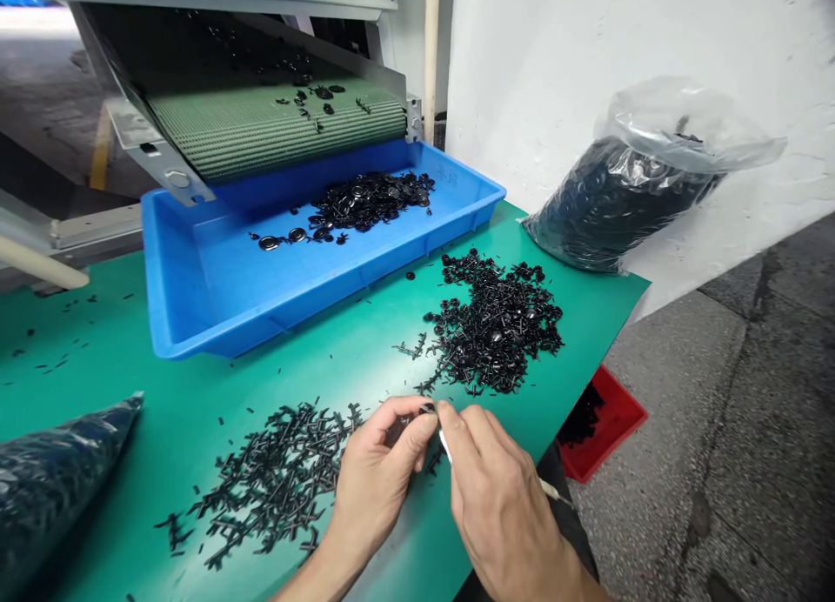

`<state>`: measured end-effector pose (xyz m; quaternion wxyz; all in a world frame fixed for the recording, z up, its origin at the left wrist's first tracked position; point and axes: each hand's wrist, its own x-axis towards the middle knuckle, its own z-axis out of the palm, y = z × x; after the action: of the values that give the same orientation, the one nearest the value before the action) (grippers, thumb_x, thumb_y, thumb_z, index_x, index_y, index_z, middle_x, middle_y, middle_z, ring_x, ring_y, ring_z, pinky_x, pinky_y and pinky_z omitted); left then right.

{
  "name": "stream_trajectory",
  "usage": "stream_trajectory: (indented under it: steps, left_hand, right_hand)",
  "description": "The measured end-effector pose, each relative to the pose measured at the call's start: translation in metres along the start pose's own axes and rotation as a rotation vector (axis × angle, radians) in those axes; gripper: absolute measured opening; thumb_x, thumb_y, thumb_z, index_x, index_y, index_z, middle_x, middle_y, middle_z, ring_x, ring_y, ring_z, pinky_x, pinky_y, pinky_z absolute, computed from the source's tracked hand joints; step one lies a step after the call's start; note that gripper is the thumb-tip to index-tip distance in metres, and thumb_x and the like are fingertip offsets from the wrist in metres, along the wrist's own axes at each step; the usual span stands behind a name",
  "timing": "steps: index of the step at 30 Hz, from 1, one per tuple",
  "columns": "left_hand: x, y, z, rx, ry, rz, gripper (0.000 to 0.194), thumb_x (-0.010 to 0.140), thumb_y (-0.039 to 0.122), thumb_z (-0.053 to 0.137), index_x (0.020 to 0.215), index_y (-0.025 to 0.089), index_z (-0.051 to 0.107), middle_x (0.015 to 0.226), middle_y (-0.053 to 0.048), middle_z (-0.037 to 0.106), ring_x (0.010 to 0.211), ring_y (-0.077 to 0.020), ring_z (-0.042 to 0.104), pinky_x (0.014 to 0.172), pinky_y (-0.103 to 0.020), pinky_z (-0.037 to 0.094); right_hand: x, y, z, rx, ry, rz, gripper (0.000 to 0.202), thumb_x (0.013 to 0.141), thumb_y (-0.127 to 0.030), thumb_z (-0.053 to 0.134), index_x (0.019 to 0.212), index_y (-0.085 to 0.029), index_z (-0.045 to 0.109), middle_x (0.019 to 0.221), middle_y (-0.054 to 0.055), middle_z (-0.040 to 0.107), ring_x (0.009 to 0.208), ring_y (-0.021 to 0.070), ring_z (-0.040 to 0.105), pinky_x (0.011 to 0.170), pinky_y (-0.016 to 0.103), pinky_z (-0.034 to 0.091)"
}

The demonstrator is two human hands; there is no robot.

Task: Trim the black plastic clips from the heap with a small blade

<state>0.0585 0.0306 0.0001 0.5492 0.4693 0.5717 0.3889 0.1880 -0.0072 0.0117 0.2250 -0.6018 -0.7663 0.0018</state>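
Note:
My left hand [382, 467] pinches a small black plastic part [426, 408] between thumb and forefinger. Close against it, my right hand [505, 489] is closed around a thin white-handled tool [445, 446]; the working end is hidden by my fingers. To the left of my left hand lies a loose spread of black branching plastic scraps [274, 471]. Just beyond my hands sits a heap of small black plastic parts [492, 324], with a few cross-shaped bits at its near edge. All of this rests on the green tabletop [339, 354].
Behind stands a blue tray [261, 324] holding black round pieces [371, 202], below a green conveyor belt [274, 132] carrying more. A filled clear bag [626, 193] leans on the white wall. Another bag [58, 480] lies left. A red bin [613, 432] sits at lower right.

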Motion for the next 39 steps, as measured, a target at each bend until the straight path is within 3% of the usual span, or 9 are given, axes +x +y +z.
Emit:
stream_trajectory:
  steps: [15, 27, 32, 36, 39]
  left_hand:
    - [-0.002, -0.001, 0.001, 0.065, 0.004, 0.043, 0.019, 0.08, 0.039, 0.067, 0.086, 0.021, 0.069, 0.049, 0.008, 0.05, 0.046, -0.0114, 0.047, 0.048, -0.022, 0.037]
    - [0.0, -0.001, 0.001, 0.096, 0.016, 0.059, 0.021, 0.08, 0.04, 0.067, 0.087, 0.02, 0.069, 0.05, 0.008, 0.05, 0.046, -0.0117, 0.045, 0.047, -0.023, 0.036]
    - [0.001, -0.001, -0.001, 0.115, -0.03, 0.113, 0.02, 0.084, 0.038, 0.063, 0.092, 0.021, 0.068, 0.053, 0.007, 0.049, 0.047, -0.0117, 0.043, 0.045, -0.023, 0.034]
    - [0.001, -0.001, -0.002, 0.124, -0.102, 0.122, 0.023, 0.088, 0.041, 0.058, 0.097, 0.021, 0.065, 0.055, 0.007, 0.046, 0.049, -0.0119, 0.041, 0.046, -0.023, 0.032]
    - [0.001, -0.002, -0.002, 0.098, -0.116, 0.066, 0.027, 0.092, 0.045, 0.054, 0.101, 0.02, 0.06, 0.053, 0.008, 0.044, 0.049, -0.0115, 0.038, 0.046, -0.022, 0.03]
  right_hand:
    - [-0.002, 0.0, -0.002, -0.003, -0.018, 0.01, 0.037, 0.091, -0.002, 0.034, 0.118, -0.008, 0.059, 0.082, 0.008, 0.062, 0.071, 0.0215, 0.063, 0.06, 0.033, 0.05]
    - [-0.003, 0.001, 0.002, -0.002, -0.029, 0.036, 0.036, 0.089, -0.001, 0.038, 0.118, -0.01, 0.058, 0.082, 0.007, 0.062, 0.071, 0.0207, 0.061, 0.061, 0.032, 0.045]
    - [0.008, 0.015, -0.01, 0.212, -0.243, 0.108, 0.027, 0.088, -0.002, 0.039, 0.094, -0.02, 0.059, 0.084, 0.003, 0.063, 0.072, 0.0176, 0.058, 0.063, 0.029, 0.036]
    - [0.029, 0.041, -0.015, 0.47, -0.482, 0.1, 0.023, 0.084, -0.003, 0.041, 0.071, -0.021, 0.048, 0.061, -0.006, 0.05, 0.059, 0.0106, 0.045, 0.06, 0.024, 0.029]
    - [0.04, 0.056, -0.011, 0.513, -0.502, 0.138, 0.023, 0.083, -0.004, 0.041, 0.067, -0.02, 0.042, 0.058, -0.006, 0.045, 0.056, 0.0097, 0.037, 0.058, 0.024, 0.024]
